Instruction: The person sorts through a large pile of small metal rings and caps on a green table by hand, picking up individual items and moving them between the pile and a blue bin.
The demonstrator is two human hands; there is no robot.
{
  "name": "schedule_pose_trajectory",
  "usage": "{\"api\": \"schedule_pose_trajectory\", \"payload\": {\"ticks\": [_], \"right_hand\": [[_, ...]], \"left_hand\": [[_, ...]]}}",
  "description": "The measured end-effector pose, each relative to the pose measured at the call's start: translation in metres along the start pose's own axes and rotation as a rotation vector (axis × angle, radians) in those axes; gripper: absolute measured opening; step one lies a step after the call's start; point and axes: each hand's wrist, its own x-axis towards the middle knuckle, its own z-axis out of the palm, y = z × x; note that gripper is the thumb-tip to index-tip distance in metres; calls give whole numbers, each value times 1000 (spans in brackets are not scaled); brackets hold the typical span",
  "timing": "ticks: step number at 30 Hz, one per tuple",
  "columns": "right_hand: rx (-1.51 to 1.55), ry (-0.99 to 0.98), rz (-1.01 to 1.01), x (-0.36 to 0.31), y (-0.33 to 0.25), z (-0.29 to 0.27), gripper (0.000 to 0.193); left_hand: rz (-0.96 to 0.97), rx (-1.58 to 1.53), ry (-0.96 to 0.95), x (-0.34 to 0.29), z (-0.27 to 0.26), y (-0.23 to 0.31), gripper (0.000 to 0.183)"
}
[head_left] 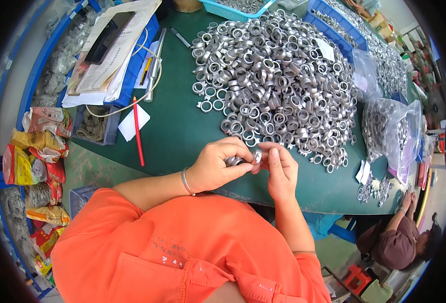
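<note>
Close to my body, at the table's near edge, both hands meet over small grey metal parts. My left hand (214, 162), with a bangle at its wrist, is closed around grey metal rings (235, 161); how many is hidden by the fingers. My right hand (282, 170) has its fingertips pinched at a metal ring (257, 156) held between the two hands, its thumb raised. Just beyond them spreads a big heap of loose metal rings (278, 76), each with a small lug, on the green table (172, 121).
Left lie a red pencil (138, 131), white paper (133, 122), a blue bin (149, 45) topped with papers, and a phone (110, 38). A bag of rings (384, 126) stands right. A blue crate (334, 25) sits behind the heap. Another person (397, 237) works at far right.
</note>
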Motion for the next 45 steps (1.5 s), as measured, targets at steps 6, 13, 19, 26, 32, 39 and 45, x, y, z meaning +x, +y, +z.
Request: {"api": "schedule_pose_trajectory", "payload": {"ticks": [6,13,19,26,32,39,45], "right_hand": [[-586,-12,-573,-1,6,1,24],[-973,-48,-718,15,3,-1,16],[-1313,156,-545,35,7,-19,12],[-748,-26,-500,1,1,-6,16],[-714,-66,-580,-3,2,-5,16],[133,-77,36,-12,10,-16,22],[197,89,-242,-11,11,1,30]], "left_hand": [[-596,-552,36,0,4,5,15],[-924,-1056,-189,-11,-5,-25,24],[-838,-892,-90,-8,0,-8,11],[-622,-615,-22,-2,0,-5,14],[-214,-350,-34,-3,4,-2,10],[-78,-132,-53,-5,5,-1,9],[-675,-563,-20,-6,6,-2,14]]}}
